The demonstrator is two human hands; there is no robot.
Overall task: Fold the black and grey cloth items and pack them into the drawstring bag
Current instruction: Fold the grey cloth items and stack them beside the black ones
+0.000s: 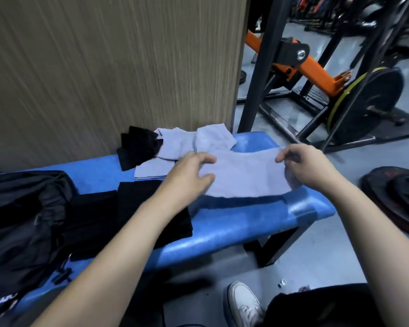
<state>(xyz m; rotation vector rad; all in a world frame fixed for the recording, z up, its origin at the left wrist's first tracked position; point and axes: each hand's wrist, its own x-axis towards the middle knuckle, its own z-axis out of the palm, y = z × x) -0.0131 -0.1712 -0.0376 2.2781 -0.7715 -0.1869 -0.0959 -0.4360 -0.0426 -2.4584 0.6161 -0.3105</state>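
A grey cloth (246, 175) hangs stretched just above the blue padded bench (234, 223). My left hand (189, 175) grips its left end and my right hand (302, 166) pinches its right end. Behind it lie more grey cloths (175, 147), partly folded, and a black cloth (137, 147) near the wall. Folded black cloths (99, 218) sit at the bench's near left, partly under my left forearm. The black drawstring bag (19, 213) slumps at the far left of the bench.
A wood-grain wall panel (104, 67) stands right behind the bench. To the right is an orange and black weight machine (316, 74) with weight plates (368, 100). More plates (397, 197) lie on the floor. My white shoe (243, 303) is below.
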